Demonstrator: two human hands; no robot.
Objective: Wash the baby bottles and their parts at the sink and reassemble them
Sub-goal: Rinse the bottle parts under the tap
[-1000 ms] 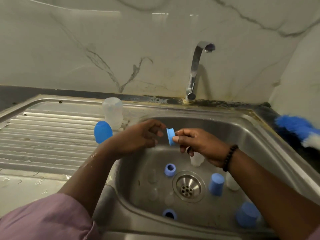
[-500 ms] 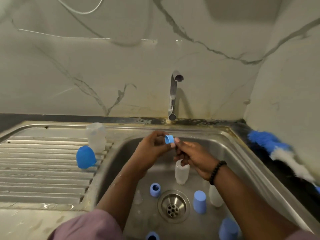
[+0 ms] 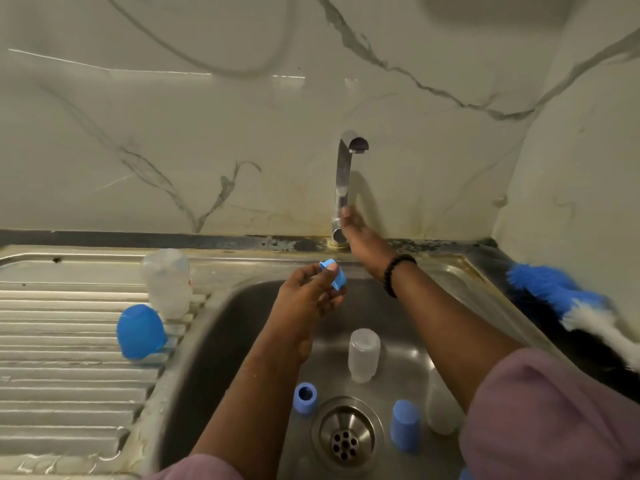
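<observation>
Blue-white duster (image 3: 571,303) on right counter

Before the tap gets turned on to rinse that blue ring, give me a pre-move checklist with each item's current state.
1. Left hand pinches the small blue plastic screw ring: ok.
2. Right hand touches the chrome tap near its base: ok.
3. Ring under the spout: not ok, it sits lower and left.
4. Water running: not ok, none visible.
5. Round steel drain strainer uncovered: ok.
6. Ring clean inside: cannot tell.
</observation>
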